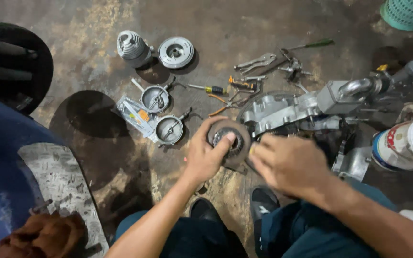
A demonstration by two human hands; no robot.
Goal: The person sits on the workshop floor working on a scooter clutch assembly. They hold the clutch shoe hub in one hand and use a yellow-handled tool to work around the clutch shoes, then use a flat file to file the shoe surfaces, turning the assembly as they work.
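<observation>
Left hand (205,155) grips the round dark-grey metal clutch-like disc (229,138), fingers wrapped over its rim, one fingertip on the centre hub. The disc is held just above the stained concrete floor (96,71), right beside the silver aluminium engine casing (283,111). Right hand (288,165) is motion-blurred, loosely curled and close to the disc's right edge; can't tell whether it grips anything or touches the disc.

Doing it well, as I judge it: keep the left-hand hold firm and the disc level so it doesn't spin, and let the right hand do the fine work at the edge. Keep fingertips clear of the hub recess.

Nearby on the floor, well apart from the hands: two round silver drum plates with levers (161,114), a ribbed silver cylinder (132,48), a flat silver wheel disc (176,51), a yellow-handled screwdriver (209,89), orange-handled pliers (225,102), silver locking pliers (256,62).
</observation>
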